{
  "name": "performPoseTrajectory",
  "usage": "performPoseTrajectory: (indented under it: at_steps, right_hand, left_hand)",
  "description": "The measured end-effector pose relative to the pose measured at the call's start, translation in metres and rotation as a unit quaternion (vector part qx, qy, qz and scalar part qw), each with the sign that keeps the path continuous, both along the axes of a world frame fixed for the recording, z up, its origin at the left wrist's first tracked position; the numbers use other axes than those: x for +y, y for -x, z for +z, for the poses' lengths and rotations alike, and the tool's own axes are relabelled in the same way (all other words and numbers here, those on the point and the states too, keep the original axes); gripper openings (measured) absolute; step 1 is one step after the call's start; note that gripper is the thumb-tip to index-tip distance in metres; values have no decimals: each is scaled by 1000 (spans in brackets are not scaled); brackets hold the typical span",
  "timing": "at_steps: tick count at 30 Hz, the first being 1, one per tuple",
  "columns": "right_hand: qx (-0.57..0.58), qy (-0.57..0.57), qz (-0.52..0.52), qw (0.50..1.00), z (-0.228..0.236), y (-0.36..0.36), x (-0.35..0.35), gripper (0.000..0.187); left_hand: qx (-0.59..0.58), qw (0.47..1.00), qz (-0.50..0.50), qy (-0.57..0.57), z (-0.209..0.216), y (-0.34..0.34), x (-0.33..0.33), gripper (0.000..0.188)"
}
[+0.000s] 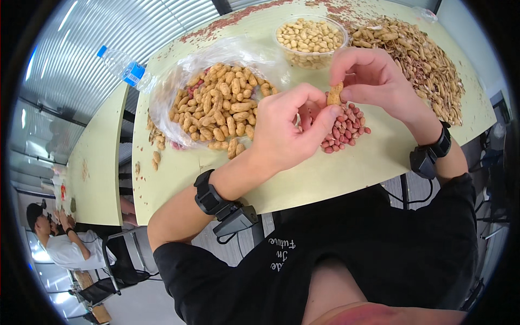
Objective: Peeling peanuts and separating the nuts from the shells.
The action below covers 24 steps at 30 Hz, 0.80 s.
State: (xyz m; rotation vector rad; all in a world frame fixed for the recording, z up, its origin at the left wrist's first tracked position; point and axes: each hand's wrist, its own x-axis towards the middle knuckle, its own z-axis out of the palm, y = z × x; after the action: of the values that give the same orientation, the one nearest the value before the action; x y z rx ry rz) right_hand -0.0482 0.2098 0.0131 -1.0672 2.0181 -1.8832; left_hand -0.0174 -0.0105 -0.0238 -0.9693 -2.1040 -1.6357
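Observation:
A tan peanut in its shell [335,94] is pinched between my two hands, above a small heap of red-skinned peanut kernels [346,130] on the table. My left hand [290,124] grips its near left side with thumb and fingers. From the right, my right hand [376,81] holds it between thumb and forefinger. Left of my hands lies a clear plastic bag [162,108], spread open around many unshelled peanuts [222,103]. Part of the kernel heap is hidden behind my left hand.
Pale peeled kernels fill a clear round tub [311,58] at the back. A large pile of empty shells [428,70] covers the right side, and red skins [227,21] litter the far edge. A water bottle [122,65] lies at the left. Another person [70,238] sits at a second table [97,162].

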Motion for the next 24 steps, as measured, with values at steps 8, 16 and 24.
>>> performPoseTrajectory:
  at_steps: [8,16,24]
  right_hand:
    - [61,25,-21,998,-2,-3,-4,18]
    - [74,22,-21,997,-7,-7,-11,23]
    - [6,17,-46,999,-10,-7,-13,23]
  left_hand:
    - [-69,996,17,-55,-6,4,0,11]
    - [-30,996,44,-64,-8,8,-1,14]
    - [-37,994,40,-91,-8,11,1,20]
